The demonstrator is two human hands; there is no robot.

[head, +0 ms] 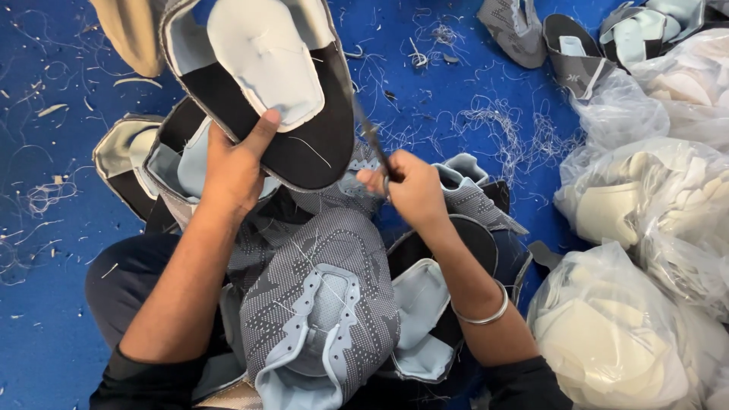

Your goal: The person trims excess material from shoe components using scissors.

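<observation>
Closest to us, a grey knit shoe upper with pale blue trim lies across our lap, on top of a loose pile of similar pieces. Just above it, our left hand grips another shoe upper by its edge, thumb pressed on the black lining, so that the pale inner pad faces us. Our right hand, with a metal bangle on the wrist, is closed around a small pair of snips whose tip points up to the rim of the held upper. We judge the step in hand to be trimming loose threads along that rim; the next cut seems to call for steadying the piece and bringing the blades to a thread without nicking the fabric. To our right, clear plastic bags sit bunched together, holding cream-coloured foam shapes. Farther off, cut threads litter the blue floor, and more uppers lie near the top edge.
</observation>
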